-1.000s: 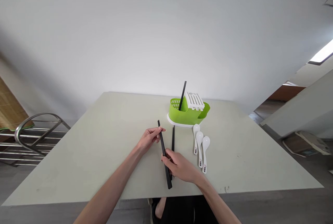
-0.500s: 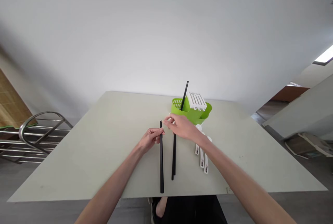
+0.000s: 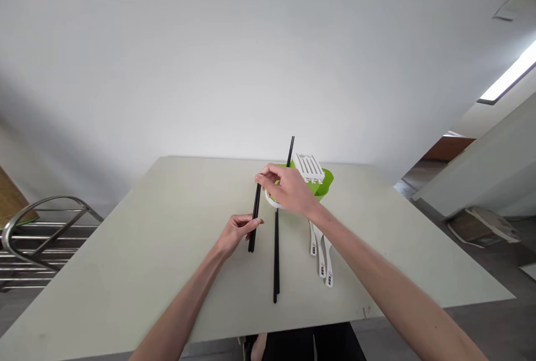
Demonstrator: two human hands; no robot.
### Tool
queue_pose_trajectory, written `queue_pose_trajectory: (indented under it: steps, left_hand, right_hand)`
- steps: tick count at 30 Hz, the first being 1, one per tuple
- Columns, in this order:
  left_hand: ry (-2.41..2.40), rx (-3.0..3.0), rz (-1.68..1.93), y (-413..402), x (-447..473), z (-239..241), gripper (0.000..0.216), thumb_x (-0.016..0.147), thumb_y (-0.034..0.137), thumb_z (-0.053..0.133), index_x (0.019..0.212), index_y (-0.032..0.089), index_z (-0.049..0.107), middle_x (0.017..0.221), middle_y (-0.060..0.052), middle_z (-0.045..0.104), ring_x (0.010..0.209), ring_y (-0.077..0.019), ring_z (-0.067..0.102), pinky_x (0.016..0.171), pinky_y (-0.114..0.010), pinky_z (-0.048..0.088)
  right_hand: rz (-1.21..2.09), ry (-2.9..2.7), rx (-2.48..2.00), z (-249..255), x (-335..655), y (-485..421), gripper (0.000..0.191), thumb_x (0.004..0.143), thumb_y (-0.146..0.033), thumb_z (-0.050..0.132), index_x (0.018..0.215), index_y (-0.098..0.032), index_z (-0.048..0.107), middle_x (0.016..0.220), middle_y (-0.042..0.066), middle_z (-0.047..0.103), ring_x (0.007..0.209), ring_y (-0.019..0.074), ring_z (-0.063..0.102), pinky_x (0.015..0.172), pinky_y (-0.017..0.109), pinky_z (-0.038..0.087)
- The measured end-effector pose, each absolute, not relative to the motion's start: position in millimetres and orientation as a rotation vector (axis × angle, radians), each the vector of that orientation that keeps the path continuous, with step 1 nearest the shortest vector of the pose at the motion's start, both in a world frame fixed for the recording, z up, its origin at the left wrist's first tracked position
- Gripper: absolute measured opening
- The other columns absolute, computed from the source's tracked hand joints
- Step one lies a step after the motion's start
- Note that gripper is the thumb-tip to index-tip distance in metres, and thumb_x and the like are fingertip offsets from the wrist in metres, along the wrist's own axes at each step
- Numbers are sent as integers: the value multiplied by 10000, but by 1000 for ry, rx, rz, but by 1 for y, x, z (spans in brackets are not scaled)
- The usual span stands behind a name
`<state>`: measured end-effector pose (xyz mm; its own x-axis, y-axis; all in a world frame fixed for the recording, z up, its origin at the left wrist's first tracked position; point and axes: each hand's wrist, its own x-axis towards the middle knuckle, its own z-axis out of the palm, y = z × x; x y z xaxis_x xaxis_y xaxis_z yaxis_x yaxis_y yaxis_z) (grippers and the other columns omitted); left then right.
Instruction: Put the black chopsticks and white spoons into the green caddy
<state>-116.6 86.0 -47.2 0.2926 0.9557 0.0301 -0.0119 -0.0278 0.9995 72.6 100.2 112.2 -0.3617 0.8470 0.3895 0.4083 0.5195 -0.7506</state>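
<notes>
The held chopsticks (image 3: 256, 202) are a matching black pair, slim and straight, set side by side; they narrow toward the upper end and look slightly thicker at the lower one. They stand steeply tilted over the bench (image 3: 167, 210), to the left of its middle. The left hand (image 3: 237, 231) pinches them between thumb and fingers toward the lower end, whose tips stick out below the grip. The right hand (image 3: 287, 186) is closed at the upper end, thumb and fingertips together around it.

Just right of the held pair, a second black pair (image 3: 276, 260) lies on the bench, pointing toward the green caddy (image 3: 325, 183). The right hand and wrist cover much of that caddy's front. Another black pair (image 3: 290, 151) leans up out of it, beside its white slotted piece (image 3: 309, 167). Three white spoons (image 3: 321, 257) lie nearer the person, their bowls hidden by the right forearm.
</notes>
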Motion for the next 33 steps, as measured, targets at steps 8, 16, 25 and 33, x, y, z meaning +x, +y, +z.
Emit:
queue_pose_trajectory:
  steps: [8,16,25,33]
  left_hand:
    - [1072,1528,1162,97,-120,-55,447,805,637,785,752,194,797,710,3,507,687,-135,449,653,-287,405]
    - [1096,1605,1055,98,-126,-54,459,791,644,789,871,197,855,741,-26,588,708,-150,485,631,-280,367]
    - [1073,1633,1036,100,-130,-53,431,799,625,796,831,199,850,708,-8,545,673,-132,446,613,-273,341]
    - [1192,1653,1050,97,-132,-49,423,787,613,802,902,210,865,729,-14,571,674,-137,454,612,-274,336]
  right_hand:
    - [597,-2055,-982,108,81,98,310,1040,-461,544,864,-222,634,787,3,710,742,159,662,670,263,470]
    - [672,-2078,-1006,108,92,93,342,1030,-527,568,850,-237,576,764,3,710,726,173,690,665,279,497]
    - [662,-2063,-1000,109,96,90,226,1034,-401,577,888,-232,611,816,-1,747,693,155,719,682,275,527]
    - [657,-2033,-963,126,107,91,260,1042,-409,592,874,-218,648,769,-8,757,641,137,706,656,264,523]
